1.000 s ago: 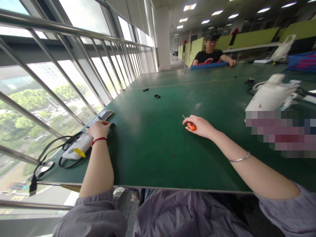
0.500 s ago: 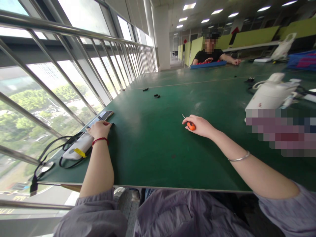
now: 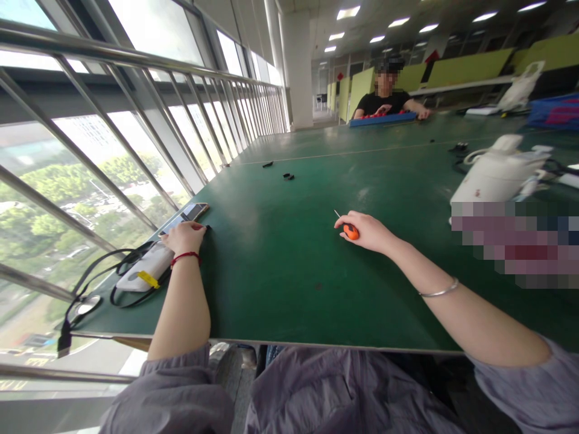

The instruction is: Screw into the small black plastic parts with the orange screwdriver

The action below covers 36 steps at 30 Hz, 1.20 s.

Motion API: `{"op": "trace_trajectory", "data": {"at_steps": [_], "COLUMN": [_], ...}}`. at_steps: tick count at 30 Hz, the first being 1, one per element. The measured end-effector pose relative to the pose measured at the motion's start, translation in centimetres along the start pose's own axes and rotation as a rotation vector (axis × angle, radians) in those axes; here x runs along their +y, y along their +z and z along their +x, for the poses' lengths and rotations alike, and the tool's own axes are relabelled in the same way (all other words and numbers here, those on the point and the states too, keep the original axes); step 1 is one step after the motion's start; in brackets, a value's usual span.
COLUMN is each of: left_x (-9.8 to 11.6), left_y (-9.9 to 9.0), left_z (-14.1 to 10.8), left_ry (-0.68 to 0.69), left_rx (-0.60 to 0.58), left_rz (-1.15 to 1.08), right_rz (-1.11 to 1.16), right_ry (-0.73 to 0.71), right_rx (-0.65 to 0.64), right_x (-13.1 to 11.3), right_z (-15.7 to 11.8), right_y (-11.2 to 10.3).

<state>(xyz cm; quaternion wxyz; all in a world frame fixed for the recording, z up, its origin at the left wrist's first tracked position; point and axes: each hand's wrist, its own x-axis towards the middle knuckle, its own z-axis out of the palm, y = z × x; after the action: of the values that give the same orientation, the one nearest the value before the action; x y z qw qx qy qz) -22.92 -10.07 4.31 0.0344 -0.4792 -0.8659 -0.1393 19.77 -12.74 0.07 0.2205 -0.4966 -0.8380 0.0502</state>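
Observation:
My right hand (image 3: 371,231) rests over the middle of the green table, closed around a screwdriver (image 3: 350,231) with an orange and black handle. Its thin metal shaft points up and to the left, past my fingertips. On the left, my left hand (image 3: 183,238) has its fingers pinched on a small black piece (image 3: 208,228), of which only the end shows. Just behind that hand lies a phone-like slab (image 3: 198,210), partly covered. Beside my left wrist is a white oblong device (image 3: 143,270) with a yellow tag and black cable.
Small black parts (image 3: 288,176) lie farther up the green table (image 3: 275,289). A white jug-like container (image 3: 497,172) stands at the right. A metal railing (image 3: 136,66) runs along the left. Across the table, a person (image 3: 384,99) sits behind a blue tray (image 3: 384,120).
My two hands stay almost where they were, with the same grips. The person across the table has drawn an outstretched hand slightly inward, toward the blue tray.

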Motion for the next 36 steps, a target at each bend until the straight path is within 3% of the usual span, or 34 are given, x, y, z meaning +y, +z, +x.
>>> {"op": "trace_trajectory", "data": {"at_steps": [10, 15, 17, 22, 26, 30, 36], "left_x": [0.0, 2.3, 4.6, 11.0, 14.2, 16.1, 19.0], "left_y": [0.0, 0.0, 0.3, 2.8, 4.4, 4.7, 5.2], "left_z": [-0.1, -1.0, -2.2, -7.5, -11.4, -13.4, -15.1], "left_ry": [0.012, 0.076, 0.219, 0.668, 0.992, 1.166, 1.255], "left_rx": [0.015, 0.154, 0.217, -0.058, -0.221, -0.242, -0.236], "left_rz": [-0.044, -0.096, -0.248, -0.650, -0.730, -0.656, -0.534], "right_rz": [0.042, 0.091, 0.122, 0.205, 0.242, 0.272, 0.338], "right_ry": [0.022, 0.071, 0.096, 0.161, 0.208, 0.243, 0.249], "right_rx": [0.010, 0.095, 0.152, 0.324, 0.460, 0.582, 0.759], "right_x": [-0.6, -1.1, -1.4, -2.0, -2.5, -3.2, -3.3], "right_z": [-0.5, -0.5, -0.5, -0.3, -0.3, -0.4, -0.8], "right_y": [-0.6, -0.8, -0.9, -1.7, -2.4, -3.0, -4.0]}}
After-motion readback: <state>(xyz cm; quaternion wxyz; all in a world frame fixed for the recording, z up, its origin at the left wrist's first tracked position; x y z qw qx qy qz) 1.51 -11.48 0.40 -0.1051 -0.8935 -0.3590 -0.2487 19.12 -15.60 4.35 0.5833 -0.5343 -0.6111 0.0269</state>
